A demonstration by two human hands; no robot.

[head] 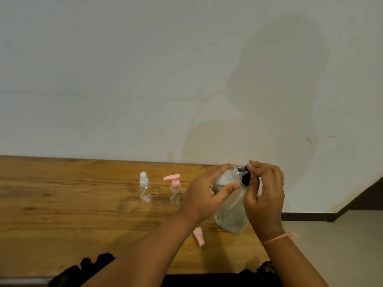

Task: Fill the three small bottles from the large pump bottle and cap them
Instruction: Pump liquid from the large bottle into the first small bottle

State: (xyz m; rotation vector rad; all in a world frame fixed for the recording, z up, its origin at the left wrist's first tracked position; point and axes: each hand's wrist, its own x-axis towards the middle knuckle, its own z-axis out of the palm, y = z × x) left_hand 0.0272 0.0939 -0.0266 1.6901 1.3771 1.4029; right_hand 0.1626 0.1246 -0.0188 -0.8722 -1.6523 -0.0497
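Over the wooden bench (83, 214), the left grip (204, 193) wraps the large clear plastic pump bottle (230, 220), likely slippery, while the right grip (265, 193) pinches its black collar (245, 179).

Clear glossy plastic large pump bottle (230, 220) stands on a matt, grainy wooden table (72, 204).

Wooden table (62, 193) against pale stained wall (145, 69).

Wooden table (62, 204) carries spray bottle (145, 188), pink pump bottle (175, 191), large bottle (230, 221), pink cap (199, 237)
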